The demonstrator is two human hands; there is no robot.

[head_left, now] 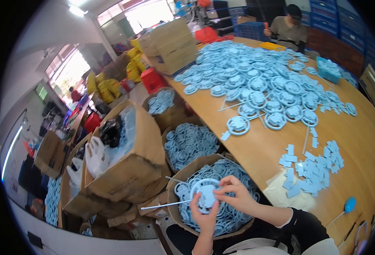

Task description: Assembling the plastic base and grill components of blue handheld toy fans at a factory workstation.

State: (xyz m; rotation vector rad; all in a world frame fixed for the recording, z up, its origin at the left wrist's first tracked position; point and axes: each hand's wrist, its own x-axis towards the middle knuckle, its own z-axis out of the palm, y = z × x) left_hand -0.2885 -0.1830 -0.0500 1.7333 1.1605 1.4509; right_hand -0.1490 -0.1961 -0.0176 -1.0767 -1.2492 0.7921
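Observation:
Over an open carton, my left hand (204, 217) grips a light-blue round plastic part (207, 196) from below, thumb and fingers on opposite sides of its rim. The part has an outer ring, a flat centre and a thin pale stick (164, 206) pointing left. Closed in a pinch, the fingers of my right hand (236, 195) meet the part's right edge; whether a small piece is between them is hidden. Beneath both hands, the carton (179, 176) is filled with tangled light-blue plastic rings (238, 178).
A wooden table (357, 140) at right carries a large heap of similar round parts (255, 80), loose blue rectangular pieces (314, 172) and a blue-headed stick (349, 205). More filled cartons (191, 144) stand at left. A seated person (290, 27) is across the table.

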